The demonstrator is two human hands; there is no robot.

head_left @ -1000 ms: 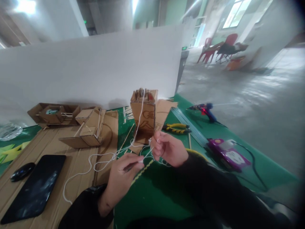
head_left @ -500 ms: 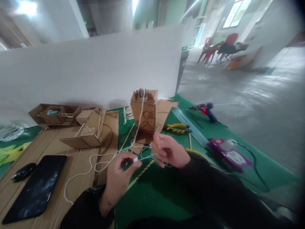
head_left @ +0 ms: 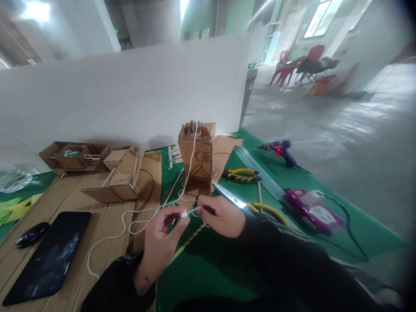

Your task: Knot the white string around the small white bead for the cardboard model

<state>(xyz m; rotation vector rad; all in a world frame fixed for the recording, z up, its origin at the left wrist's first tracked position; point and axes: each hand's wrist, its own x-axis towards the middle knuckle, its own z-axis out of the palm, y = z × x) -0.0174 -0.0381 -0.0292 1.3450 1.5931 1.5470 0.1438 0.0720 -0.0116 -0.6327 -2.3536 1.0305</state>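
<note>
Between its thumb and index finger, my left hand (head_left: 164,242) pinches a small white piece (head_left: 184,214) with string at it. Close on the right, my right hand (head_left: 221,215) has its fingers closed on the white string (head_left: 194,151). That string runs down the front of an upright cardboard box (head_left: 199,162) from the slotted discs at its top, and loops loosely over the cardboard at the left. Scissors (head_left: 229,195) with yellow handles lie just beyond my right hand. A twisted yellowish strip (head_left: 190,240) rests on the green table below both hands.
Yellow-black pliers (head_left: 242,175), a glue gun (head_left: 281,151) and a purple power strip (head_left: 312,210) lie on the right. At the left are a cardboard assembly (head_left: 121,173), a black tablet (head_left: 48,258) and a mouse (head_left: 33,235). A white partition (head_left: 130,91) stands behind.
My right hand has moved left and slightly down, closer to my left hand, uncovering the scissors. The string between the hands is shorter. My left hand has barely moved.
</note>
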